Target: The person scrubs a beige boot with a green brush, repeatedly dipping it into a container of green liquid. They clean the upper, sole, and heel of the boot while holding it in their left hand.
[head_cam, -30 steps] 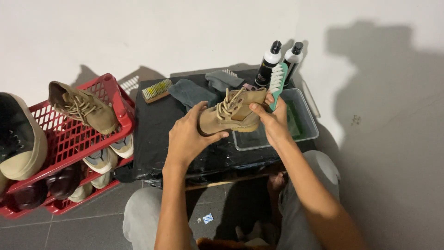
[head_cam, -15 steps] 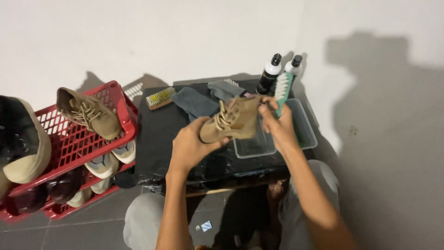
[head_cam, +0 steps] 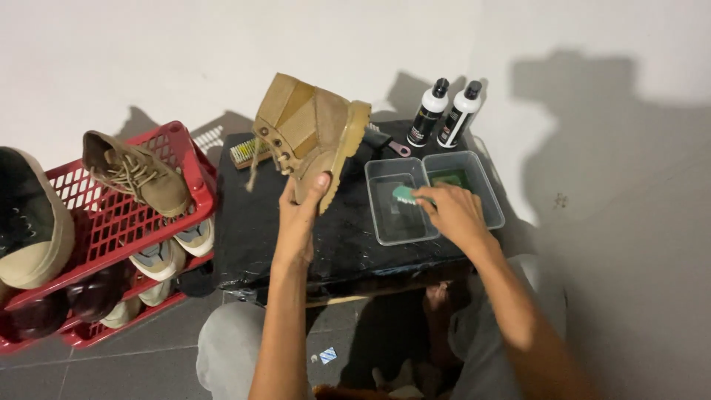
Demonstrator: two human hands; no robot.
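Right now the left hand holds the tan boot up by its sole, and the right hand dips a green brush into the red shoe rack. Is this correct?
Not quite. The left hand does hold the tan boot up by its sole, but the right hand dips the green brush into the clear plastic tray on the black table, not the red shoe rack. The head view shows this.

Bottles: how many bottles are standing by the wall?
2. One black bottle and one white bottle stand side by side at the back of the black table, just behind the clear plastic tray. None seems hidden.
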